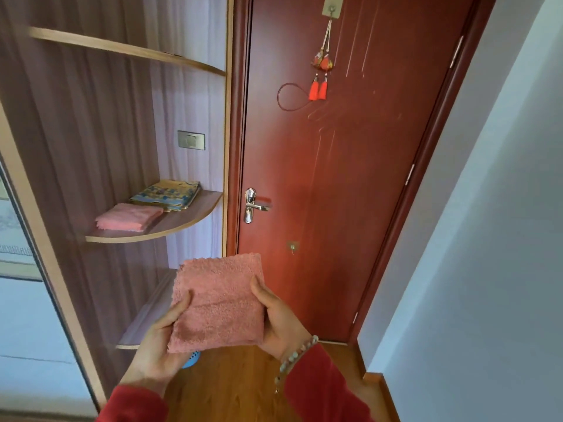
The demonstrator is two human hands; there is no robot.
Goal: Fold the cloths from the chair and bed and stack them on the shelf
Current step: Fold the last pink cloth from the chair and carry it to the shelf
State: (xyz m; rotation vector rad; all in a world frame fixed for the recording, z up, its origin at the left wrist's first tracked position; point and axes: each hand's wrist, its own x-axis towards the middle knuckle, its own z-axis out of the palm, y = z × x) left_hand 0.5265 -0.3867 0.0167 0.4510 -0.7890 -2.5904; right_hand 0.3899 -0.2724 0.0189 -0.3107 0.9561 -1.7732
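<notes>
A folded towel (217, 303) sits low in the middle of the view, held between the left hand (158, 345) on its left edge and the right hand (278, 318) on its right edge, in front of the door (350, 178) and above the floor (243, 388). Left of the door stands a corner shelf unit. On its middle shelf (189, 222) lie two folded cloths side by side: a plain one (129, 217) nearer the front, a patterned one (167, 194) just behind and right of it, touching. Another shelf (128, 48) is above, and a lower shelf (149, 315) lies behind the held towel. A wall switch (191, 140) is between the upper two shelves. The door handle (254, 205) is on the door's left edge, an ornament (320, 74) hangs high on it, and a wall (487, 239) runs along the right.
</notes>
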